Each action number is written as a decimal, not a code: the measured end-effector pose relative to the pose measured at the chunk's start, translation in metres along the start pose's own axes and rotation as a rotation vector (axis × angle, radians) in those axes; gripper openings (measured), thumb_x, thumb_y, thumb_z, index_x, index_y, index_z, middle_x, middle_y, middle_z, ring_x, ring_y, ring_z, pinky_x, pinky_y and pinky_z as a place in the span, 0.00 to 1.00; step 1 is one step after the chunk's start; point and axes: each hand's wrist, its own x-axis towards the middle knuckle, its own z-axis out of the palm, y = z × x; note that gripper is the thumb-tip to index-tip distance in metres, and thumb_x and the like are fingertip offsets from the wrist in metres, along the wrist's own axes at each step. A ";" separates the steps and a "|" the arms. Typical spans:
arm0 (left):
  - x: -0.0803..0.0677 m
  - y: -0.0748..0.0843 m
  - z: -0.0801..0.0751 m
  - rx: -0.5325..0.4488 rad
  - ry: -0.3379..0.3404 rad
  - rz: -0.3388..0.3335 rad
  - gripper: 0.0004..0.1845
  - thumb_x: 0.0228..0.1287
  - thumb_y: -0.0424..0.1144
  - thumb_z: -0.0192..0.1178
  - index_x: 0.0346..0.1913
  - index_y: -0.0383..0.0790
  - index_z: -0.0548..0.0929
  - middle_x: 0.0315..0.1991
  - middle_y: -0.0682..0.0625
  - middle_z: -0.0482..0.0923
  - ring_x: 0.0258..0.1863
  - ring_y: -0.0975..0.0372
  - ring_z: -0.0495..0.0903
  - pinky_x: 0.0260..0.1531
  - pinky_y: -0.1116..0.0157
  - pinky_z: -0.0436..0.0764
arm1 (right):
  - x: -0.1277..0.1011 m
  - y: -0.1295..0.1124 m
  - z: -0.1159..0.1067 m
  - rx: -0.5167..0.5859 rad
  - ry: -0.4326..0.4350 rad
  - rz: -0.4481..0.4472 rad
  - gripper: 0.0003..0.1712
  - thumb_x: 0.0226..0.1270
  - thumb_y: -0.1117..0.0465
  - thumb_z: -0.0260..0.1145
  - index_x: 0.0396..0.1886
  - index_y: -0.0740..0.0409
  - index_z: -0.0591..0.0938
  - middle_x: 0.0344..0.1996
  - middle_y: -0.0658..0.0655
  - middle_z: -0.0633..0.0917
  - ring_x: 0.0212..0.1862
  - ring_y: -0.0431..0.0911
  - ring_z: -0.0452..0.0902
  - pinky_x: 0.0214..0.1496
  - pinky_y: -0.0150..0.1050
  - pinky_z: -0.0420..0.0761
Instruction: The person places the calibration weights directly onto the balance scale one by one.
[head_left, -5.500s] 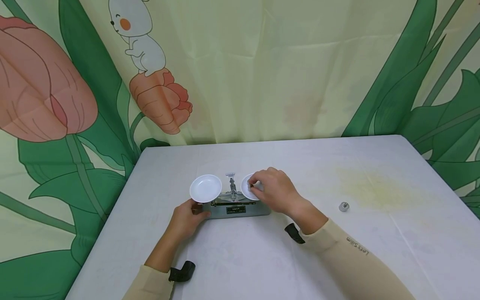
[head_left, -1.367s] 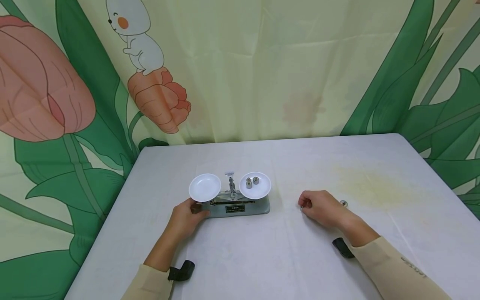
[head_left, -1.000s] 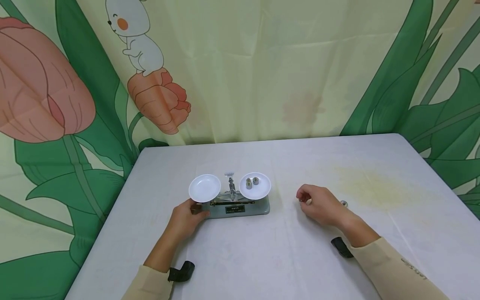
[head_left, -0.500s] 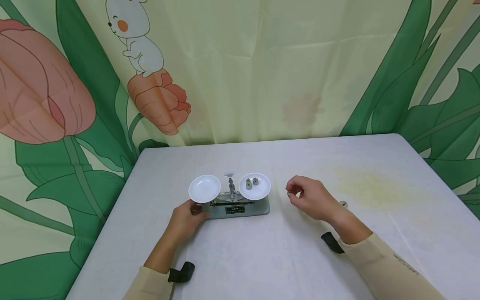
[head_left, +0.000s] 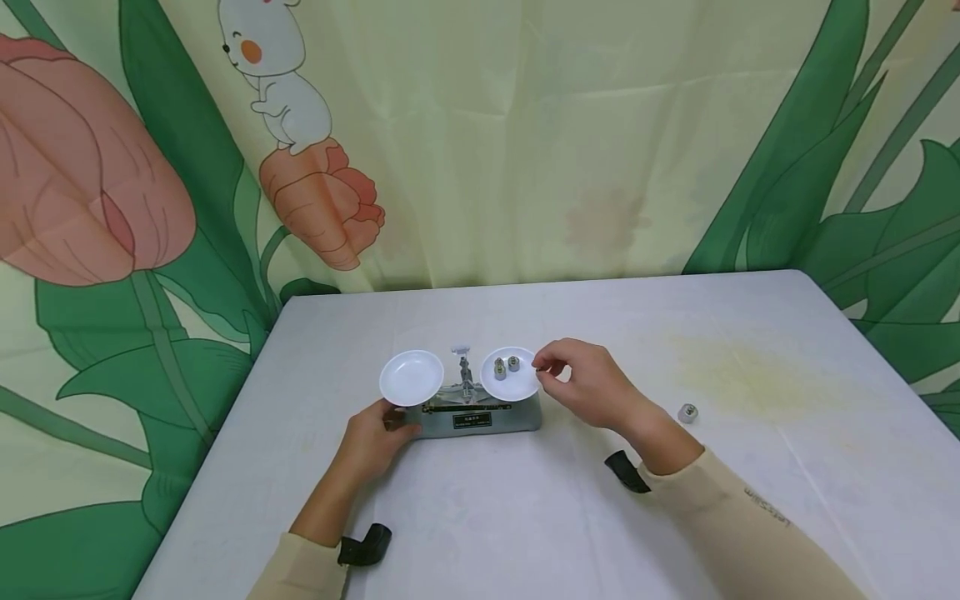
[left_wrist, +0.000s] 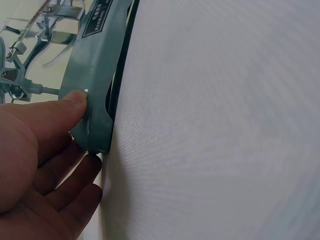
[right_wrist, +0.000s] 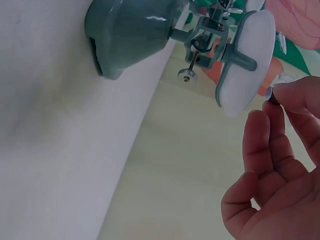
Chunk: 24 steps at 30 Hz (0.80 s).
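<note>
A grey-green balance scale [head_left: 510,420] with two white pans stands on the table. My left hand [head_left: 372,442] grips the left end of its base; in the left wrist view the thumb [left_wrist: 76,98] presses the front face and the fingers lie around the end. The left pan [head_left: 411,377] is bare. Two metal weights [head_left: 499,368] stand on the right pan [head_left: 517,390]. Right at that pan's outer rim, my right hand [head_left: 588,385] pinches a small metal weight [right_wrist: 271,95] between thumb and forefinger, its other fingers loosely curled.
Another metal weight [head_left: 687,413] stands on the white-covered table [head_left: 480,517], to the right beyond my right forearm. A printed curtain [head_left: 585,167] hangs behind the table's far edge. In the right wrist view an adjusting nut [right_wrist: 187,76] sticks out below the pan.
My right hand has moved left from the table to the right pan, carrying the small weight. Two weights show on that pan, which the hand partly covered earlier. My left hand has stayed on the base.
</note>
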 end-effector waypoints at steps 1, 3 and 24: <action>0.000 0.000 0.000 -0.001 0.000 0.002 0.24 0.60 0.35 0.72 0.58 0.32 0.80 0.49 0.41 0.83 0.50 0.48 0.82 0.52 0.46 0.80 | 0.001 -0.001 0.002 -0.003 0.002 -0.006 0.06 0.65 0.69 0.66 0.40 0.58 0.85 0.37 0.49 0.85 0.40 0.46 0.78 0.41 0.42 0.81; 0.000 0.000 0.000 0.000 0.001 0.002 0.24 0.60 0.35 0.72 0.58 0.32 0.80 0.49 0.41 0.83 0.50 0.48 0.82 0.52 0.46 0.80 | 0.004 -0.004 0.005 -0.016 -0.003 -0.009 0.06 0.65 0.68 0.66 0.40 0.58 0.85 0.37 0.50 0.85 0.40 0.45 0.78 0.40 0.41 0.80; 0.001 0.000 -0.001 -0.018 0.005 0.009 0.23 0.58 0.35 0.72 0.56 0.32 0.81 0.47 0.42 0.84 0.49 0.49 0.82 0.50 0.49 0.81 | 0.023 -0.021 0.017 -0.190 -0.074 0.056 0.04 0.65 0.63 0.68 0.38 0.55 0.87 0.35 0.50 0.88 0.40 0.49 0.78 0.49 0.52 0.75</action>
